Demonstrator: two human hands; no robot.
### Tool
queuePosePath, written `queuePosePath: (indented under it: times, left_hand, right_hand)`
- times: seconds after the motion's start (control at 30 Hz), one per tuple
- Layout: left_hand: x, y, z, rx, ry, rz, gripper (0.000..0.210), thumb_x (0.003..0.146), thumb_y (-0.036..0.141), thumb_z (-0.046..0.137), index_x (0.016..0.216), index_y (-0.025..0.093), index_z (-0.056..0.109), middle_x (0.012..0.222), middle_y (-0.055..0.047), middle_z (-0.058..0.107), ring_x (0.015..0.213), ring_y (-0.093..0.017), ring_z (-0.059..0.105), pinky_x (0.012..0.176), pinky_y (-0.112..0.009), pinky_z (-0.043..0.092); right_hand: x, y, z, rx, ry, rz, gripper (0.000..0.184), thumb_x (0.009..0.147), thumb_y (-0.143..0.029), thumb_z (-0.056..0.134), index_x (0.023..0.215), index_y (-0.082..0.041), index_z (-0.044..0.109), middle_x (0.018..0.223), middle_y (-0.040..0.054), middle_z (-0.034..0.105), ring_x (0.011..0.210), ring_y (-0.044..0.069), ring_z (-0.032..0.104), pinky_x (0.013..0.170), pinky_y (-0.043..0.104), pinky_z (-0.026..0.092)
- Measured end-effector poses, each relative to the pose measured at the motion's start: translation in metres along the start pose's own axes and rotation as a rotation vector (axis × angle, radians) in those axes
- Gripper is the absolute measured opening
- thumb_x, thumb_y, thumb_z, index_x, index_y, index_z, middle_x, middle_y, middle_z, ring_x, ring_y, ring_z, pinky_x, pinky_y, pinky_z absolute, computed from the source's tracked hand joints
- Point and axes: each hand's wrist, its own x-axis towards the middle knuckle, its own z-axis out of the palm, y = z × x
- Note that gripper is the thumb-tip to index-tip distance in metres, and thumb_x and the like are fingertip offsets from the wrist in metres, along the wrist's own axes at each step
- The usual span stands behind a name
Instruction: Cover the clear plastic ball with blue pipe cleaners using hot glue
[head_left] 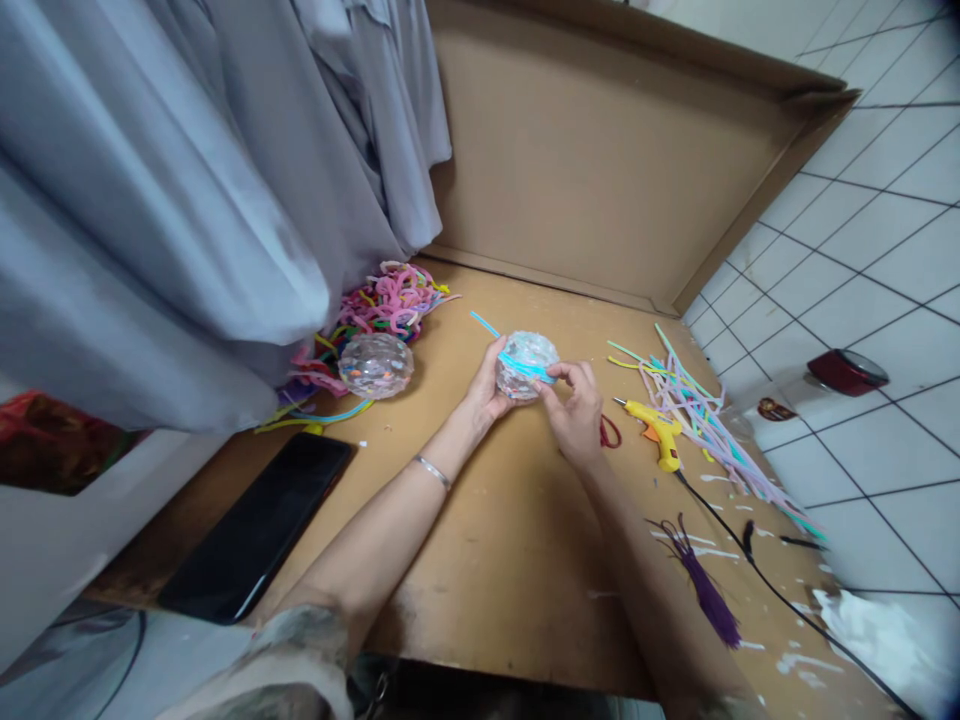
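A clear, faceted round ball is held just above the table, in the middle of the view. My left hand wraps around its left side and underside. A light blue pipe cleaner runs across the front of the ball, and one loose end sticks out to the upper left. On the right, my right hand pinches the pipe cleaner against the ball with thumb and fingers. A second clear ball rests on the table to the left, beside a heap of twisted, colourful pipe cleaners.
A yellow glue gun with a black cord lies at right, near straight pipe cleaners and a purple tassel. A black phone lies at left. A cardboard panel stands behind; a grey curtain hangs left.
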Motion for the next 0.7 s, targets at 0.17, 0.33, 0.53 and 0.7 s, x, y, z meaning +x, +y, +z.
queuePosePath:
  times: [0.17,0.33,0.53,0.7]
  left_hand:
    - [-0.0012,-0.0003,0.0011,-0.012,-0.024,-0.027,0.041,0.091,0.048,0.052,0.111,0.015,0.066,0.079,-0.007,0.074,0.063,-0.02,0.067,0.065,-0.033,0.056]
    - [-0.0043,-0.0004,0.0053,0.003,0.004,-0.041,0.042,0.093,0.049,0.048,0.11,0.015,0.066,0.078,-0.006,0.074,0.063,-0.02,0.067,0.064,-0.033,0.055]
    - [-0.0073,-0.0002,0.0095,0.019,-0.01,-0.029,0.04,0.093,0.048,0.048,0.104,0.014,0.067,0.079,-0.007,0.074,0.063,-0.02,0.068,0.061,-0.032,0.054]
    - [-0.0064,0.0011,0.0074,0.017,-0.049,-0.006,0.041,0.09,0.048,0.054,0.109,0.014,0.066,0.081,-0.008,0.075,0.066,-0.021,0.069,0.063,-0.032,0.056]
  right_hand:
    - [0.001,-0.0006,-0.0014,-0.002,-0.008,-0.038,0.012,0.085,-0.035,0.062,0.088,-0.024,0.059,0.089,0.0038,0.062,0.091,0.024,0.06,0.086,0.041,0.048]
    - [0.0019,-0.002,-0.003,0.002,-0.022,-0.049,0.01,0.086,-0.035,0.061,0.085,-0.025,0.059,0.088,0.0036,0.062,0.09,0.024,0.06,0.085,0.041,0.048]
    - [0.0007,-0.0027,-0.0032,-0.018,-0.017,-0.063,0.01,0.088,-0.034,0.06,0.085,-0.024,0.06,0.087,0.0037,0.062,0.09,0.023,0.059,0.084,0.04,0.047]
    - [-0.0021,-0.0033,-0.0013,-0.075,-0.016,-0.066,0.01,0.089,-0.034,0.06,0.092,-0.024,0.061,0.091,0.0042,0.063,0.092,0.023,0.058,0.086,0.039,0.046]
